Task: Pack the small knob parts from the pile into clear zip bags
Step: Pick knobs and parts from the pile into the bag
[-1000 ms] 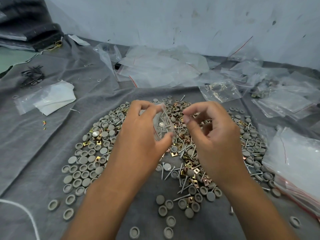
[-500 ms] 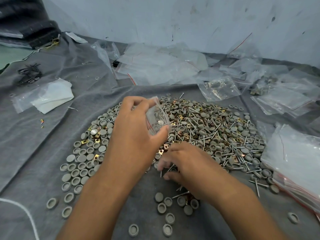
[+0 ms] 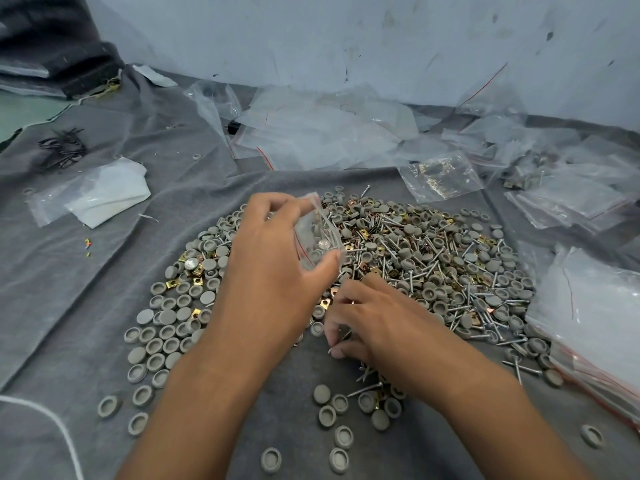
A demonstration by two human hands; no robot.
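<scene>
A left hand [image 3: 277, 268] is gripping a clear zip bag [image 3: 318, 233] above the pile [image 3: 415, 265]. At five o'clock, the right hand [image 3: 374, 323] is reaching in, its fingers [image 3: 334, 351] pinching screws. No writing is showing.

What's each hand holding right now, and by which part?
Left hand pinches the zip bag, fingers at its upper edge, thumb at its lower. Right hand is curled into the pile; whether it grips a part cannot be told.
</scene>
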